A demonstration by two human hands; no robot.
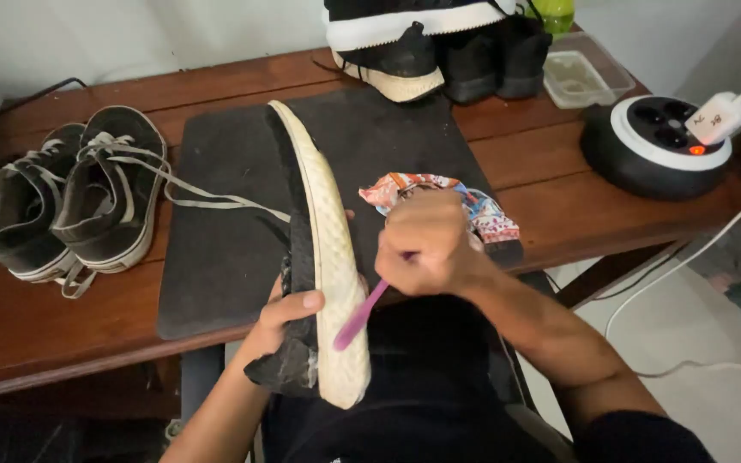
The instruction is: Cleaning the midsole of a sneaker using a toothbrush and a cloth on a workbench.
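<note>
Pair of dark sneakers (70, 201), two, on the counter (559, 197) at left, looks not yet scrubbed. Left hand (289, 313) grip clamped on one black shoe (323, 257) at frame centre, white sole facing up. Right hand (426, 244) grip closed on one purple toothbrush (358, 319), bristles on the sole; cleaning looks midway. One patterned cloth (473, 201) behind. Further dark shoes (439, 47) at top, count unclear.

Shoes (323, 257) — about six; toothbrush (358, 317) — one; mat (225, 223) — one.
</note>
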